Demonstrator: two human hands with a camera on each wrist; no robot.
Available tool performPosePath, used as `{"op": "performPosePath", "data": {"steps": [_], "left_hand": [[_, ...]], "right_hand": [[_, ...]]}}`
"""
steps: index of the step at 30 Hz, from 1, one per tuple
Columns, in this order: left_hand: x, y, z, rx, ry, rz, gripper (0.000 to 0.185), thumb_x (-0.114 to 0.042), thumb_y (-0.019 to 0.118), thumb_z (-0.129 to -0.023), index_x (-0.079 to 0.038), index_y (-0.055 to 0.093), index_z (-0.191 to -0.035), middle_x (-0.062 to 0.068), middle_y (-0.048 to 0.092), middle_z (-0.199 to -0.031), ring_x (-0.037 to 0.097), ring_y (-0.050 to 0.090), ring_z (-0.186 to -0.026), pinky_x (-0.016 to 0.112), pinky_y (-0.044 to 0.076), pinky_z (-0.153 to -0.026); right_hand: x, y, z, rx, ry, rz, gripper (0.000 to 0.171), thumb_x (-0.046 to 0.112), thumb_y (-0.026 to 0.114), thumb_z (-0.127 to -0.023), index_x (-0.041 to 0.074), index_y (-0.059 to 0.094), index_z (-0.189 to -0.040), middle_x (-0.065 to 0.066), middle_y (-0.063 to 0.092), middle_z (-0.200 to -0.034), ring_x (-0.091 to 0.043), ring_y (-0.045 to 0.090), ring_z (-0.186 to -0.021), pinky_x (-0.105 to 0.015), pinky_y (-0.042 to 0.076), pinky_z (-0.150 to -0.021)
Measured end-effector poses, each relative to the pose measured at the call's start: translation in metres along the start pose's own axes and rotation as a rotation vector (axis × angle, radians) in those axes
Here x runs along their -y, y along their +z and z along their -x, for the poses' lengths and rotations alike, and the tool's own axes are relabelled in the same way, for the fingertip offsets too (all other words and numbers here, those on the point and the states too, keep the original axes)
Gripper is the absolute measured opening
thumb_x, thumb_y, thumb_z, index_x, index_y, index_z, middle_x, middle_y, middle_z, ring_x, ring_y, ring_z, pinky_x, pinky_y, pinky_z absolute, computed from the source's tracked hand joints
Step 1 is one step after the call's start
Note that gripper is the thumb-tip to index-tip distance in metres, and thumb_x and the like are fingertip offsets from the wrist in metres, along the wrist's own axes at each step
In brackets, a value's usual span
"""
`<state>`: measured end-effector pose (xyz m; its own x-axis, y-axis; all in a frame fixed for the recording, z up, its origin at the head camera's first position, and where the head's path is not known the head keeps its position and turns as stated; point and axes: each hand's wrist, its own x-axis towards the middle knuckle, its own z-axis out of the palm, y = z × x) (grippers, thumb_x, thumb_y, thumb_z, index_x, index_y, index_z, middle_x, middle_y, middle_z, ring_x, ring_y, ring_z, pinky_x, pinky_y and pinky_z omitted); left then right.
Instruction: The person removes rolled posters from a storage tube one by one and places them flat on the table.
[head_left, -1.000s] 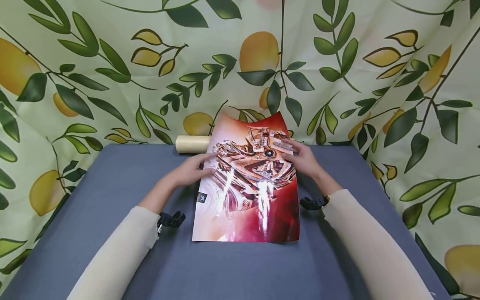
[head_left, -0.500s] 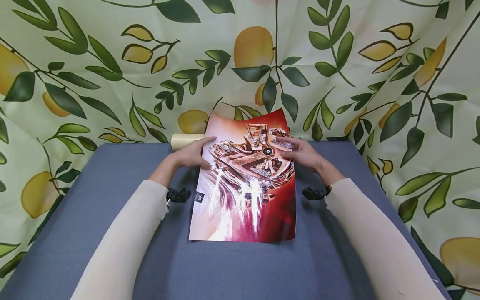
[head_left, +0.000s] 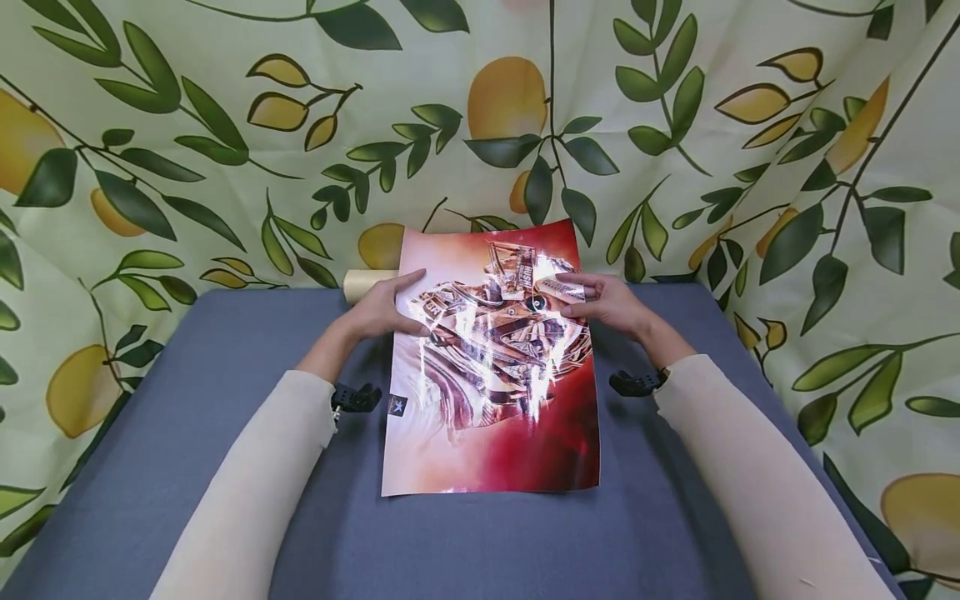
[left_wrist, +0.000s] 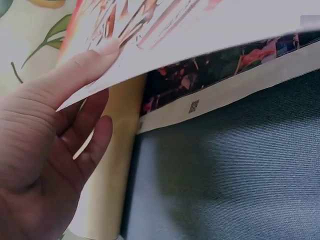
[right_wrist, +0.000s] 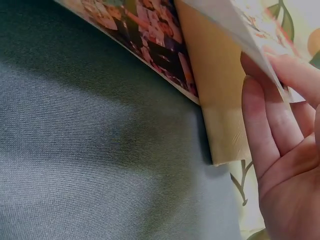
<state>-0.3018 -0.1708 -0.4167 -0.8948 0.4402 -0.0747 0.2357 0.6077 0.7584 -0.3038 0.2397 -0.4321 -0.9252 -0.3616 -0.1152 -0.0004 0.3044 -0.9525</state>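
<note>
**Two hands lifting a glossy poster's far edge**

On a grey-blue cloth table (head_left: 187, 375) lies a glossy red and cream printed poster (head_left: 491, 383), near edge flat, far edge raised. We see the left hand (head_left: 382, 310) pinching its left margin, thumb on top and fingers (left_wrist: 85, 132) curled loosely beneath. The right hand (head_left: 606, 302) pinches the right margin likewise, thumb above, fingers (right_wrist: 265, 125) together underneath. Behind the sheet, against the table's back edge, rests a pale yellow cardboard tube (head_left: 366, 285), which the wrist views show running under the lifted edge alongside another printed sheet with a white border (left_wrist: 225, 85).

We judge that good handling means keeping both pinches level and light, so the shiny paper bows without creasing.

Around the table hangs a cream fabric backdrop printed with lemons and green leaves (head_left: 225, 125). Cream sleeves (head_left: 247, 492) cover both forearms.
</note>
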Motion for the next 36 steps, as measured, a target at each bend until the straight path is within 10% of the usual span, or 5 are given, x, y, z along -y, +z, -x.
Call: {"op": "performPosePath", "data": {"steps": [10,22,36], "left_hand": [[0.004,0.003,-0.001,-0.047,-0.044,0.098,0.104,-0.018,0.089,-0.077,-0.023,0.029,-0.161,0.015,0.044,-0.158,0.027,0.052,-0.129,0.045,0.041,-0.113],[0.008,0.007,0.001,-0.076,-0.023,0.181,0.094,-0.015,0.086,-0.081,-0.023,0.033,-0.158,0.014,0.060,-0.144,0.020,0.062,-0.112,0.031,0.047,-0.100],[0.015,0.008,0.004,-0.060,0.061,0.253,0.087,-0.011,0.080,-0.086,-0.021,0.034,-0.159,0.006,0.037,-0.164,0.022,0.043,-0.145,0.043,0.038,-0.117]], "right_hand": [[-0.007,-0.002,-0.005,-0.029,-0.021,-0.033,0.065,0.002,0.071,-0.092,0.002,0.045,-0.151,0.016,0.077,-0.086,0.000,0.073,-0.082,-0.020,0.060,-0.076],[-0.006,-0.004,-0.004,-0.036,-0.002,-0.106,0.064,-0.001,0.069,-0.093,-0.004,0.041,-0.151,0.019,0.077,-0.087,0.002,0.073,-0.078,-0.018,0.059,-0.070],[-0.007,-0.007,-0.001,-0.020,0.017,-0.134,0.063,0.005,0.067,-0.096,-0.001,0.040,-0.153,0.020,0.075,-0.097,-0.001,0.074,-0.089,-0.021,0.060,-0.078]]}}
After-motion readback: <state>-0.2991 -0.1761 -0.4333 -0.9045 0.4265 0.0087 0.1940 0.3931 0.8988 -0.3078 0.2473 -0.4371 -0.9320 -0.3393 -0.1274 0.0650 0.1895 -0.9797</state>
